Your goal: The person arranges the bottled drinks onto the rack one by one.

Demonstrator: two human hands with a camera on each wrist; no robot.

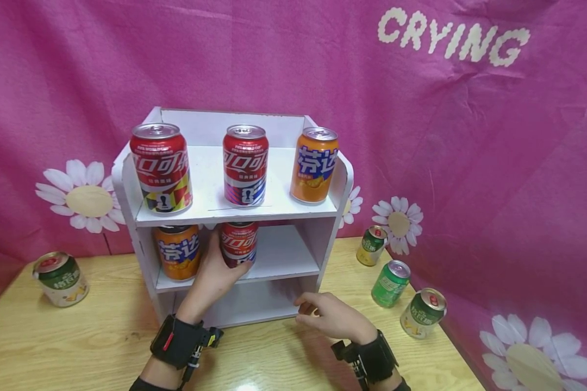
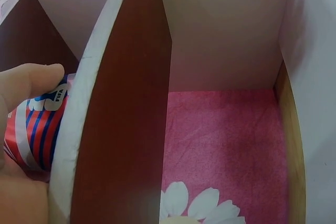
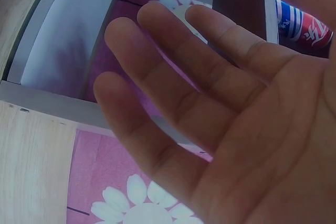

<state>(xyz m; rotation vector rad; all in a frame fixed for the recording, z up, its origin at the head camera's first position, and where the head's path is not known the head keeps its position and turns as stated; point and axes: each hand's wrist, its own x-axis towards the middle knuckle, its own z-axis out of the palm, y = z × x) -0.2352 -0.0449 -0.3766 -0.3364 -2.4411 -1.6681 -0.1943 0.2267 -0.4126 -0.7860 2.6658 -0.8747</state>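
Observation:
My left hand (image 1: pixel 217 276) reaches onto the middle shelf and grips a red cola can (image 1: pixel 239 244), its thumb across the can's front. The left wrist view shows that thumb (image 2: pixel 39 80) over the striped lower part of the can. Just left of the hand, on the same shelf, stands an orange soda can (image 1: pixel 178 252). My right hand (image 1: pixel 336 316) hovers before the shelf's lower right corner, fingers loosely bent and holding nothing. In the right wrist view its palm (image 3: pixel 262 129) faces the camera.
Two red cola cans (image 1: pixel 161 168) (image 1: pixel 245 165) and an orange soda can (image 1: pixel 315 165) stand on the top of the white shelf (image 1: pixel 205 217). Green cans (image 1: pixel 390 283) stand on the wooden table (image 1: pixel 112 326) to the right, and another green-topped can (image 1: pixel 61 279) is at left. A pink curtain hangs behind.

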